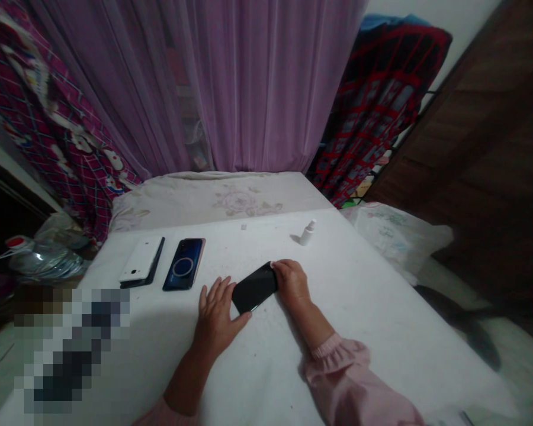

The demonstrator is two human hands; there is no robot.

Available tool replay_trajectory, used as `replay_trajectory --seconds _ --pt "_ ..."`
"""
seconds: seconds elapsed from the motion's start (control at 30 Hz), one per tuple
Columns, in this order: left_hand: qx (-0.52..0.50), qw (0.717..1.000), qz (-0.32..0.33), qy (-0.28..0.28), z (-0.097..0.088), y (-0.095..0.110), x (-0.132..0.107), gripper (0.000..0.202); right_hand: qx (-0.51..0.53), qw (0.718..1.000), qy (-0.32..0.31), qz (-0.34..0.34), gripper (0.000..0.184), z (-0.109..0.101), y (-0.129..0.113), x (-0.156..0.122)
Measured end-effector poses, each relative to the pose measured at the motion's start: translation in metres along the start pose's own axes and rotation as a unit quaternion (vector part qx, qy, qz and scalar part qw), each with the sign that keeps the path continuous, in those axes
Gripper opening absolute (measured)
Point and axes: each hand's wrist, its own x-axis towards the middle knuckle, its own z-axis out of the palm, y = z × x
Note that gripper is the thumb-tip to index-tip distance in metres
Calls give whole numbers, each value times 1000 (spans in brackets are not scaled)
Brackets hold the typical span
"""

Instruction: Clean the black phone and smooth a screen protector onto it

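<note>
A black smartphone (254, 287) lies tilted on a white-sheeted mattress (359, 296), its screen or glass face up. My right hand (292, 281) covers the phone's right end, with the fingers curled over it. My left hand (216, 315) rests on the sheet to the phone's left, fingers spread, and its thumb reaches the phone's lower left edge. Further left lie a blue phone with a ring mark (184, 264) and a white phone (140, 259) on a black phone or case.
A small white spray bottle (308, 232) lies near a tiny white scrap (244, 226) beyond my hands. Behind them are a floral pillow (222, 198) and a purple curtain (257, 89). A plastic bag (397, 239) sits right of the mattress, and a pixelated patch (71, 349) covers the lower left.
</note>
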Motion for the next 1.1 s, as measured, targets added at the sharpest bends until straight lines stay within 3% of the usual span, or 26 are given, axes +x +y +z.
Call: replay_trajectory --seconds 0.07,0.23,0.3,0.37,0.5,0.57,0.8,0.9,1.03,1.1 --pt "0 1000 -4 -1 0 1 0 58 1 1000 4 -7 23 0 -1 -4" --pt "2 1000 -2 -1 0 1 0 57 63 993 -17 -102 23 0 -36 -37" --pt "2 1000 2 1 0 0 0 57 78 989 -30 -123 24 -3 -39 -43" --pt "1 1000 1 1 -1 0 0 57 74 990 -26 -117 23 -8 -28 -41" --pt "-1 1000 -2 -4 -1 1 1 57 25 999 17 -35 26 -16 6 -25" --pt "-4 1000 -4 -3 -1 1 1 57 16 1000 23 -13 27 -17 7 -24" --pt "-4 1000 -3 5 0 1 0 57 107 982 -53 -143 24 -18 -47 -53" --pt "-2 1000 0 0 0 0 0 57 101 985 -49 -129 25 -22 -29 -46" --pt "-2 1000 4 2 1 -3 1 57 34 999 -14 -23 22 -25 15 -14" --pt "-3 1000 10 4 3 -5 1 57 49 999 -17 7 20 -23 24 2"
